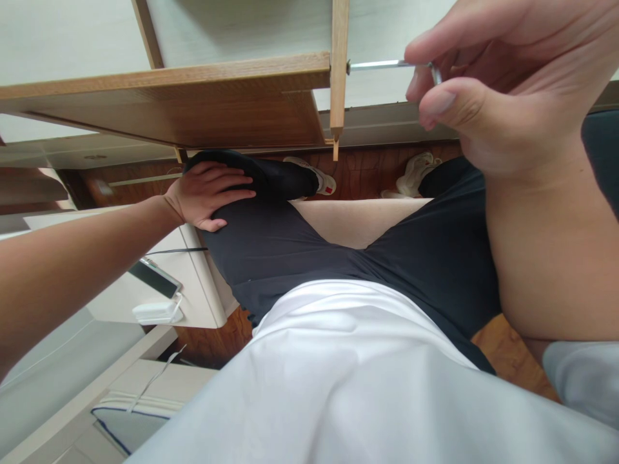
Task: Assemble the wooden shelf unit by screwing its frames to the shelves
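Observation:
At the upper right, my right hand (503,90) pinches the bent short end of a hex key (377,66) between thumb and fingers. The key's long arm points left, and its tip meets a bolt head (349,66) on the outer side of a narrow wooden rail (339,64). Against the rail's other side stands the end of a wooden panel (232,103), which reaches to the left edge of the view. My left hand (213,190) lies flat on my dark-trousered knee, fingers spread, holding nothing.
A pale tabletop (242,26) lies beneath the wooden parts. To the left, a white cabinet (203,283) bears a phone-like device (155,277) and a white case (157,313). My shoes (325,180) rest on the wood floor (358,174). A pale seat (362,222) shows between my legs.

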`<state>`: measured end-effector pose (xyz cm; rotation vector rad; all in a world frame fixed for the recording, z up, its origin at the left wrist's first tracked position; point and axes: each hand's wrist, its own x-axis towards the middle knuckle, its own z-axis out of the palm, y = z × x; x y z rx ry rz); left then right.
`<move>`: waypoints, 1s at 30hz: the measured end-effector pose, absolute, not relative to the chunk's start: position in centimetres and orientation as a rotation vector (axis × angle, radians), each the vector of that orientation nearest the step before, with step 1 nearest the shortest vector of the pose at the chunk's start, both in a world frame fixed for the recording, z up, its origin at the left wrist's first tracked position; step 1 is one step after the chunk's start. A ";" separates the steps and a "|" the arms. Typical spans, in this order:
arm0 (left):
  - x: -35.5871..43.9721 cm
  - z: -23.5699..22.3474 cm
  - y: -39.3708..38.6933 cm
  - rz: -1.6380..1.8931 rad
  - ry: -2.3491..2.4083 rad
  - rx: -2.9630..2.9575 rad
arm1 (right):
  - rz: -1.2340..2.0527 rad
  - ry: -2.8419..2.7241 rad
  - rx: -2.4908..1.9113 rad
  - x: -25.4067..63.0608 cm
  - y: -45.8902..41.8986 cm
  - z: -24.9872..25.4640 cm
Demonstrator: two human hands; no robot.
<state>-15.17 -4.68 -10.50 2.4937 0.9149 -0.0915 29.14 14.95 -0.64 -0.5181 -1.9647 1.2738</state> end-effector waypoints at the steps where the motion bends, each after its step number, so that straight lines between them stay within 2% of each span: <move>1: -15.2 -10.5 -4.7 -0.085 0.911 2.497 | 1.267 -1.968 -0.501 29.1 14.9 -0.6; 12: -15.1 -10.4 -4.7 -0.044 0.893 2.517 | 1.259 -1.893 -0.496 28.9 15.1 -1.5; 30: -15.0 -10.2 -4.6 -0.028 0.914 2.472 | 1.216 -1.831 -0.670 28.2 14.0 -0.2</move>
